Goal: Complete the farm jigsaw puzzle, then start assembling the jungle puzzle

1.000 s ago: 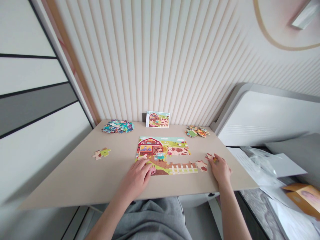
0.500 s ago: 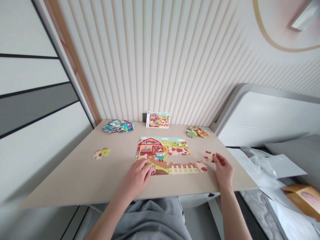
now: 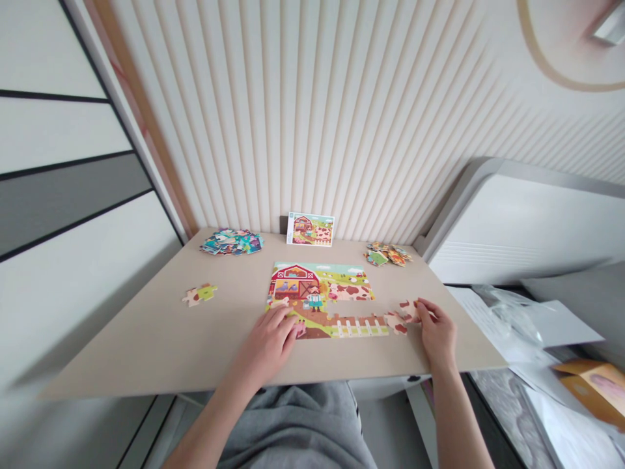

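From where I stood, loose pieces [image 3: 200,294] lay at the left of the table [image 3: 141,345], with a blue pile [image 3: 232,242] near its far edge. The left hand [image 3: 271,333] rested palm down, fingers slightly spread over the near-left corner of the puzzle [image 3: 297,319], which lay mid-table, before a propped card [image 3: 311,229]. A gap showed between the cow and the white fence. An orange pile [image 3: 389,254] lay at the far right; nearer, a spotted piece [image 3: 396,322] lay against the fence's right end. Beside it the right hand [image 3: 420,309] pinched another piece [image 3: 410,311] between thumb and fingers; whether the two were locked, I couldn't tell. Handling it well, I judged, meant keeping it flat, lining up tab and notch before pressing, and steadying the puzzle lightly. The card's corner bore a mark too small to read, and I could make out no words on the papers [image 3: 481,326] rightmost.
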The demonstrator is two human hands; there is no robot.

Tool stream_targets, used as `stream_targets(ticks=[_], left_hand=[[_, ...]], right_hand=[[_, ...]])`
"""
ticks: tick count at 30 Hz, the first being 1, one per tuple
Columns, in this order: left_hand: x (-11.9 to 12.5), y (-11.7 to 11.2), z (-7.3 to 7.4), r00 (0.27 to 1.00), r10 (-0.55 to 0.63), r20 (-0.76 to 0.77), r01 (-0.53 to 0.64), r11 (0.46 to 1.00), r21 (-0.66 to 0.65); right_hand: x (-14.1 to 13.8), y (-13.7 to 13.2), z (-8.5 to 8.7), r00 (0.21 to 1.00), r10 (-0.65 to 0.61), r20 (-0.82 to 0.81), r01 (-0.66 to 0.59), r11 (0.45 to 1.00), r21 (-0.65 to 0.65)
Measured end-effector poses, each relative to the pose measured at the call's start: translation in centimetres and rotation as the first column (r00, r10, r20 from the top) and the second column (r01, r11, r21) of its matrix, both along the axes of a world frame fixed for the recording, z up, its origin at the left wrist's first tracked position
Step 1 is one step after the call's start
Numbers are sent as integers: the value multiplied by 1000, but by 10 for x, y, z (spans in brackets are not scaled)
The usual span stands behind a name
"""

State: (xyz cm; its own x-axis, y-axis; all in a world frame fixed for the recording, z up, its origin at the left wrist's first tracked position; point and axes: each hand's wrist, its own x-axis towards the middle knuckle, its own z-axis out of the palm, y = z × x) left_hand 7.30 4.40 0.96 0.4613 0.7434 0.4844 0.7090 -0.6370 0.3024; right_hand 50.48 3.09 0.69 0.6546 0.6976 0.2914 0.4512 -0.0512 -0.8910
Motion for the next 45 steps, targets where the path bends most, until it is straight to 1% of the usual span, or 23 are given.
stream_targets(ticks=[5, 10, 21, 23, 27, 30, 32, 34, 36, 38, 39, 41, 42, 43, 45], left_hand=[[1, -3, 5, 1000, 13, -26, -14, 999, -31], [2, -4, 8, 999, 18, -35, -19, 999, -37], [1, -3, 4, 1000, 13, -22, -14, 999, -32], [2, -4, 5, 1000, 16, -10, -16, 1000, -26], [5, -6, 6, 1000, 15, 18, -15, 1000, -7], [1, -5, 7, 999, 50, 15, -51, 999, 14], [-12, 0, 9, 994, 109, -1, -109, 994, 26], [-40, 11, 13, 978, 209, -15, -208, 977, 50], [-79, 26, 16, 941, 338, -23, -335, 939, 81], [-124, 43, 17, 887, 458, -63, -454, 889, 64], [-145, 51, 16, 860, 500, -100, -499, 866, 33], [-182, 65, 11, 837, 523, -158, -538, 840, -72], [-195, 70, 8, 848, 502, -169, -525, 840, -138], [-206, 75, 4, 868, 468, -163, -493, 848, -193], [-218, 80, -3, 894, 430, -130, -449, 862, -238]], right_hand=[[1, -1, 1, 1000, 8, 26, -7, 999, -45], [7, 2, -5, 998, -4, 64, 9, 997, -70], [7, 0, -5, 999, -7, 37, 11, 996, -91], [12, 2, -8, 996, -7, 87, 18, 992, -125], [20, 8, -16, 968, 30, 249, 13, 986, -168], [23, 11, -19, 944, 70, 323, -11, 983, -182], [23, 12, -20, 933, 80, 351, -9, 980, -200], [23, 12, -19, 931, 84, 356, -8, 978, -208], [22, 12, -19, 933, 83, 351, -9, 978, -207], [22, 12, -19, 931, 81, 357, -9, 980, -199], [22, 12, -19, 928, 79, 363, -7, 981, -195], [22, 12, -19, 924, 76, 375, -3, 982, -191], [21, 12, -19, 924, 73, 376, 0, 982, -190], [21, 11, -19, 924, 70, 376, 3, 982, -190], [19, 10, -18, 927, 65, 369, 6, 982, -188]])
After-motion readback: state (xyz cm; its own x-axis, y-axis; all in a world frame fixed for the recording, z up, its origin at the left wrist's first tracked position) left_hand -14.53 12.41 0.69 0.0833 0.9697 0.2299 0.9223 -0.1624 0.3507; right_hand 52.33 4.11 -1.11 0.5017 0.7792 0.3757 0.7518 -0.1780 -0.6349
